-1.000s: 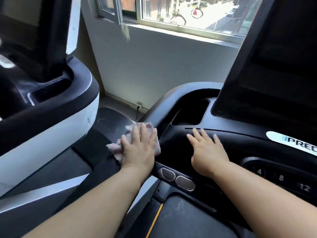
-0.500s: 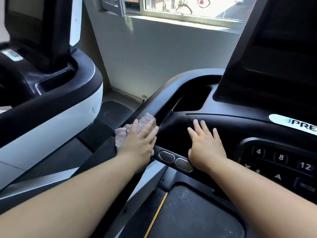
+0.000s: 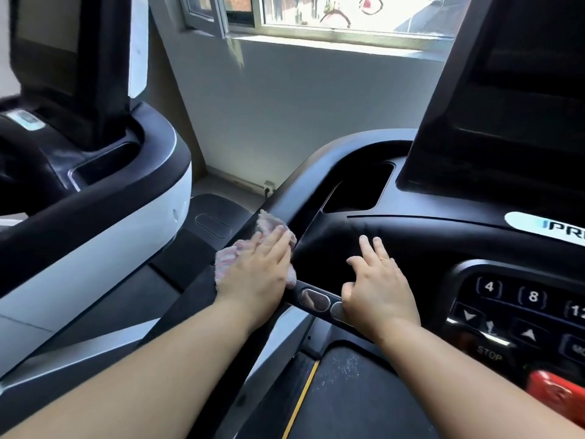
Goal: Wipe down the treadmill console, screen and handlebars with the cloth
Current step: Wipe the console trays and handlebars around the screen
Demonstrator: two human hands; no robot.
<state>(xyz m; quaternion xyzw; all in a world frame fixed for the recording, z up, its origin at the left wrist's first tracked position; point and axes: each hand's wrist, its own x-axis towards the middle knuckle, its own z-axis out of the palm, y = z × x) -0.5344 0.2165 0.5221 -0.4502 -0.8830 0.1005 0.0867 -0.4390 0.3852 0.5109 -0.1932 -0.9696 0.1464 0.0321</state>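
Observation:
A pink and white cloth [image 3: 228, 260] lies on the black left handlebar [image 3: 285, 198] of the treadmill, just left of the console [image 3: 421, 236]. My left hand [image 3: 256, 270] presses flat on the cloth with straight fingers. My right hand [image 3: 376, 286] rests on the console's padded front, its fingers loosely bent, holding nothing. Two oval metal sensors [image 3: 315, 299] sit on the bar between my hands. The dark screen [image 3: 512, 99] rises at the upper right.
Number keys, arrow keys and a stop key [image 3: 506, 312] fill the console's right side, with a red safety clip [image 3: 557, 397] below. A second treadmill [image 3: 95, 198] stands close on the left. The belt [image 3: 348, 400] lies below; a wall and window [image 3: 332, 17] are ahead.
My left hand has slid the cloth slightly up along the left handlebar. My right hand has drawn back a little and its fingers have bent. My view has tipped downward.

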